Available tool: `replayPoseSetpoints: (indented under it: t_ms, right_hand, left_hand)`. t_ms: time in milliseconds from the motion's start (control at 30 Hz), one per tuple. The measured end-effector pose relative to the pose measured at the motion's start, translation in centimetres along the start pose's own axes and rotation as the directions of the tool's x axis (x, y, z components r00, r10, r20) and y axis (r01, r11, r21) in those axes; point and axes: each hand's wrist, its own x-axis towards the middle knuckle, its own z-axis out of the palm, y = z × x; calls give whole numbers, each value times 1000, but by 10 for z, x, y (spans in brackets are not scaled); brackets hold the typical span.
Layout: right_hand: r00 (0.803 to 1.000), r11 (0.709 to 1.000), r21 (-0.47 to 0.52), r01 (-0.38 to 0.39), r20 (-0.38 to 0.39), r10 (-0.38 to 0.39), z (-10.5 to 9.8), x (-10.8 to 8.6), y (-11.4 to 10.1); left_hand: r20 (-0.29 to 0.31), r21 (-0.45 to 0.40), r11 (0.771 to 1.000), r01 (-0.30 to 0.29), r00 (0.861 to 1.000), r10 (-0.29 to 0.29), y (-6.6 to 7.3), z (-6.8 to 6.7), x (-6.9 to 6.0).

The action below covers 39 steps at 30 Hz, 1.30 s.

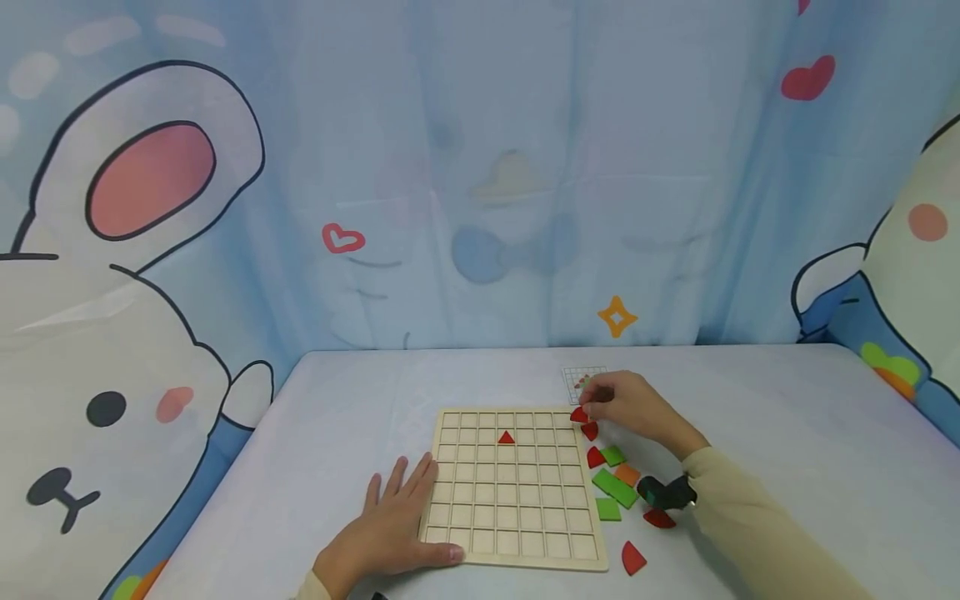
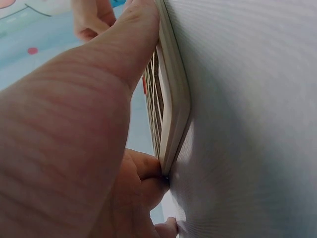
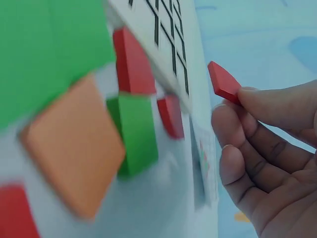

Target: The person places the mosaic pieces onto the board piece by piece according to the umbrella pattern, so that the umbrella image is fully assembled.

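A pale wooden grid board lies on the table with a red triangle in one cell near its far edge. My left hand rests on the board's near left corner, fingers spread along the left side and thumb on the near edge. Over the far right corner, my right hand pinches a red quarter-circle piece between thumb and fingertips. The piece is lifted off the table. Below that hand, another red piece lies beside the board.
Right of the board lie green pieces, an orange square and several red quarter-circles. A printed grid card lies behind the board, partly covered by the right hand. A patterned curtain hangs at the back.
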Motion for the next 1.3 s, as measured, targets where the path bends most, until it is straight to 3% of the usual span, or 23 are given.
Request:
replayPoseSetpoints:
  t_ms: [300,600,933,1300]
  right_hand:
    - [997,993,94,66,23,-69,16,10,-20]
    - [991,990,68,121,42,-124,37,16,-37]
    - [976,977,115,180,104,-192,61,25,-52]
    - [969,972,133,192,133,-210,84,30,-64]
  left_hand:
    - [16,14,1000,-2,1000,1,2,-1,2]
    - [19,20,1000,-1,1000,1,2,1,4]
    - [25,24,999,23,999,-24,3,1,4]
    - [16,37,999,27,999,-27,1,2,4]
